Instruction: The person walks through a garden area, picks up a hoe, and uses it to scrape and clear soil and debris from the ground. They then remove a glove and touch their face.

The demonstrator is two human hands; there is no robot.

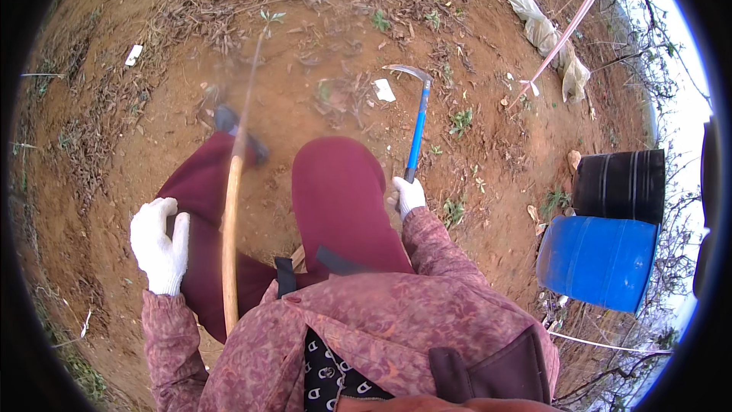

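Observation:
My right hand point(409, 194), in a white knit glove, grips the dark lower end of a blue-handled sickle point(419, 126). Its curved metal blade points left, above the bare soil and close to a white scrap point(384, 90). On the left, my left hand point(160, 246), also gloved in white, has its thumb and fingers apart with nothing between them. It hovers by my bent leg in maroon trousers point(197, 169). Between that hand and my other knee runs a long wooden stick or stem point(230, 229), blurred along its upper part; my jacket hides its lower end.
A blue barrel point(597, 260) and a black barrel point(620, 186) lie at the right. Beyond the sickle are a crumpled plastic sheet point(540, 28) and a slanting pink strap point(563, 40). Dry leaves point(194, 17) and small weeds point(460, 122) dot the reddish soil.

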